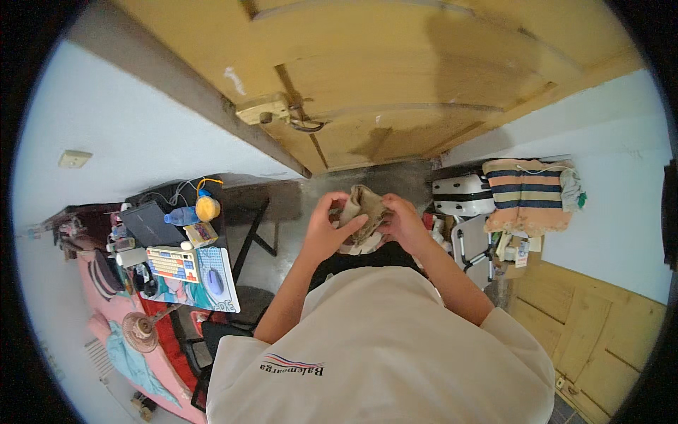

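In front of my chest, both hands hold a tan-brown cloth item (366, 206) with a folded upper edge that gapes like an opening. Its exact kind does not show clearly. My left hand (330, 227) grips its left side, the thumb pressed across the front. On the other side, my right hand (404, 225) has its fingers bent around the edge. Something whitish (361, 247) shows just below the cloth, partly hidden by my hands.
A yellow wooden door (374, 78) stands ahead. To the left is a desk with a keyboard (174, 264), a mouse (215, 281) and a laptop (152, 225). A white suitcase (462, 196), a striped cloth (526, 198) and a folded chair (472, 247) are to the right.
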The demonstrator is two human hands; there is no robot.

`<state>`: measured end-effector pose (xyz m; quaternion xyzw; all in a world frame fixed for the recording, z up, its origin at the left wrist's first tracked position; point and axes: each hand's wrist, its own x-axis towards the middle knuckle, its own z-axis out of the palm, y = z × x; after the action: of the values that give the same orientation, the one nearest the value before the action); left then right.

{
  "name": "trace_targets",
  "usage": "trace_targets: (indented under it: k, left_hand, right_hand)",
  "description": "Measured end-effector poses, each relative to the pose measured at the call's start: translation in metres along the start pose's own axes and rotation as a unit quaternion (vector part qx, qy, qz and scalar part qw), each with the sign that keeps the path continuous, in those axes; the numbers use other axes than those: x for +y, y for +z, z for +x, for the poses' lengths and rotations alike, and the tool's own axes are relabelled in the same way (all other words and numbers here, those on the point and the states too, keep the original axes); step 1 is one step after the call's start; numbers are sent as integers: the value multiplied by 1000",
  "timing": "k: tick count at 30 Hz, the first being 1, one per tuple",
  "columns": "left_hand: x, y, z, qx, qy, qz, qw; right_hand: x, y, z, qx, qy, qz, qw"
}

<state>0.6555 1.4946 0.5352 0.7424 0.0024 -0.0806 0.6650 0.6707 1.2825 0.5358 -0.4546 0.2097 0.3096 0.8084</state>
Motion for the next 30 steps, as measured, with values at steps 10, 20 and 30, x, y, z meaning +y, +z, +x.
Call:
trace_targets:
  k: [10,20,30]
  left_hand:
    - [15,50,32,-12,-135,-154,979]
    - [54,69,42,-25,-89,-152,984]
    - [63,40,44,76,12,-44,996]
  right_hand:
    - [-50,-93,-6,0,-57,6,998]
    - [-47,-98,-22,-73,-34,165,983]
    - [-47,-57,-30,-64,-99,25,993]
